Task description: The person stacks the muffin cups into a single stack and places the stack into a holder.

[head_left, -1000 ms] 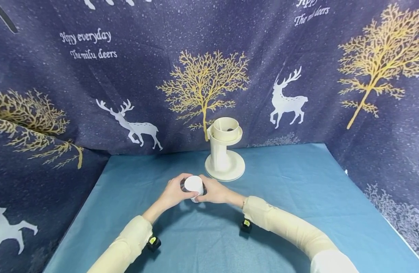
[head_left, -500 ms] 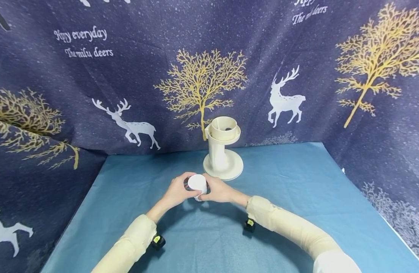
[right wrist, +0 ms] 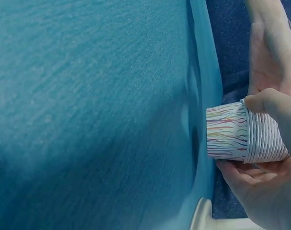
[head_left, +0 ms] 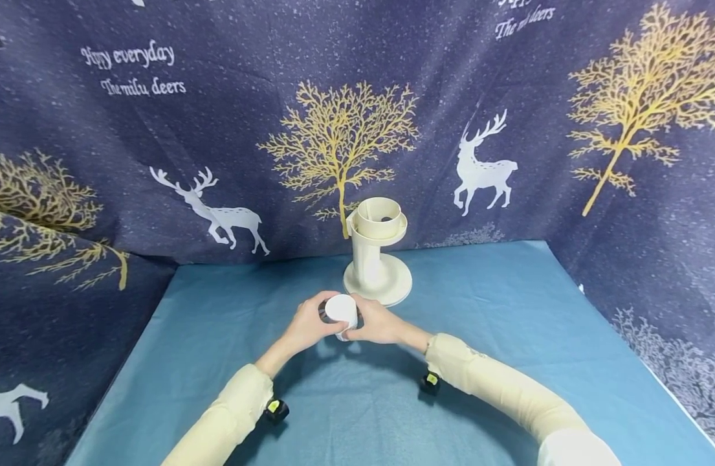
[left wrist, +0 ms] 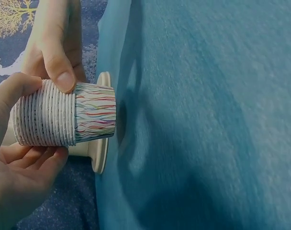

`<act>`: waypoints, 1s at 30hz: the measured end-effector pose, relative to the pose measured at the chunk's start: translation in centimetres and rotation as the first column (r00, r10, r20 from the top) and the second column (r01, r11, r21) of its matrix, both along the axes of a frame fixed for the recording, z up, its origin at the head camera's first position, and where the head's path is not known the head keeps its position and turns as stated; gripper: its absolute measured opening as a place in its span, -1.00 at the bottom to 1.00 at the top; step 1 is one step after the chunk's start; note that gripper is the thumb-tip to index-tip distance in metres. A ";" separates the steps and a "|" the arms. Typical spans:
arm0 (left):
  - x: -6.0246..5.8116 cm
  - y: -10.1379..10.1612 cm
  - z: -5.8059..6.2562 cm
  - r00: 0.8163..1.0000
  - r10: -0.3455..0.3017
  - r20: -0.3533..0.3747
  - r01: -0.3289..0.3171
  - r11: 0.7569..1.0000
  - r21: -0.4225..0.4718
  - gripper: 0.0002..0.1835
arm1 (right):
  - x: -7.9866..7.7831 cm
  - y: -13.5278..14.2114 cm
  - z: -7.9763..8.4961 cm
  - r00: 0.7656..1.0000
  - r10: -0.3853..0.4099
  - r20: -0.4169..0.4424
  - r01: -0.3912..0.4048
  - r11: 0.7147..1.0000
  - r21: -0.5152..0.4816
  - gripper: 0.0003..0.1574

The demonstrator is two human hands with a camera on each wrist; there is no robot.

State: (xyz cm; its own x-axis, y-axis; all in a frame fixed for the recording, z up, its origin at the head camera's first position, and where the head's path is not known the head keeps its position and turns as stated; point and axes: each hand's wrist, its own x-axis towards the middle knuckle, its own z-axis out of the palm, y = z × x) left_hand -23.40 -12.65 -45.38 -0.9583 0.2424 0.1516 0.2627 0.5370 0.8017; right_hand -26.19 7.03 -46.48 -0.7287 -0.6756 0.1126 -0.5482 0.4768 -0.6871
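Both hands hold one stack of nested paper cups (head_left: 341,309) in front of the stand. In the left wrist view the stack (left wrist: 95,112) shows many stacked rims and a white lowest cup with coloured wavy lines. My left hand (head_left: 310,323) grips its left side, thumb on the rims. From the right, my right hand (head_left: 380,321) curls round the same stack, its thumb near the lowest rim in the right wrist view. A small gap seems to separate the stack's base from the cloth.
A cream stand (head_left: 367,262) with a round base and a ring-shaped top holder (head_left: 379,223) stands just behind the hands. Blue cloth (head_left: 485,310) covers the table. A dark printed curtain (head_left: 217,129) hangs along the back and sides.
Held in both hands, the cup stack has shifted slightly right and nearer the stand's base. The whole head view has drifted a little; both hands keep their hold.
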 end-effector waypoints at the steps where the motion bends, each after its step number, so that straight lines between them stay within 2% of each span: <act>1: 0.0 0.1 0.0 1.000 -0.003 -0.004 0.003 1.000 0.003 -0.39 | 0.0 0.1 0.0 1.000 -0.003 0.002 0.003 1.000 -0.002 -0.27; 9: -0.3 0.9 -0.1 1.000 -0.005 -0.004 0.005 1.000 0.026 -0.39 | 0.0 0.8 0.1 1.000 -0.014 0.019 0.015 0.999 -0.042 -0.24; 16: -0.6 1.7 -0.1 1.000 -0.015 -0.002 0.015 0.999 0.042 -0.37 | -0.2 1.5 -0.2 1.000 -0.030 -0.010 0.029 0.998 -0.059 -0.23; 22: -0.7 2.2 -0.2 1.000 -0.015 -0.014 0.016 0.999 0.048 -0.38 | 0.0 2.0 -0.2 0.999 -0.055 0.000 0.055 0.996 -0.072 -0.26; 30: -1.2 2.8 -0.1 0.998 -0.062 -0.016 0.063 0.994 0.093 -0.37 | 0.1 2.6 0.1 0.997 -0.081 -0.019 0.078 0.990 -0.115 -0.26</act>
